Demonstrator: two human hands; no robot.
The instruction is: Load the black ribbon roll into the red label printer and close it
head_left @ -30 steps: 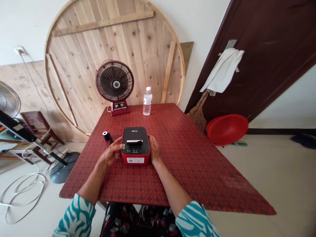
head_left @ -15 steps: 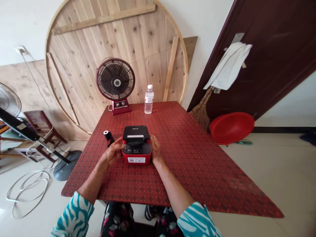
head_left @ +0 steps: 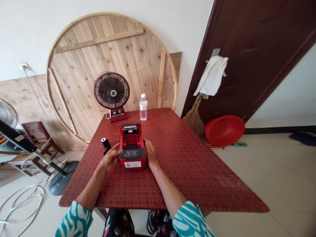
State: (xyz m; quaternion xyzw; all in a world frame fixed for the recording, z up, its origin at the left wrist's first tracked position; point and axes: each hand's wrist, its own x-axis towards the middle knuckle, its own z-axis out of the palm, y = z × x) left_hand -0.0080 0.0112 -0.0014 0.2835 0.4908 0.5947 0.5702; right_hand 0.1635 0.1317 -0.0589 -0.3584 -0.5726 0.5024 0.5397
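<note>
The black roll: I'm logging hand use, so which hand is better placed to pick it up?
Likely left. The left hand holds the open printer on its left, close to the black roll; the right hand holds the other side, with the printer between it and the roll.

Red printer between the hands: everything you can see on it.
The printer is a small boxy unit, red plastic by the look. Its lid stands hinged open at the back, baring a dark grey bay; what lies in it is unclear. A white label sits on the front face. It stands upright on the red patterned table, with the left hand and right hand against its sides.
</note>
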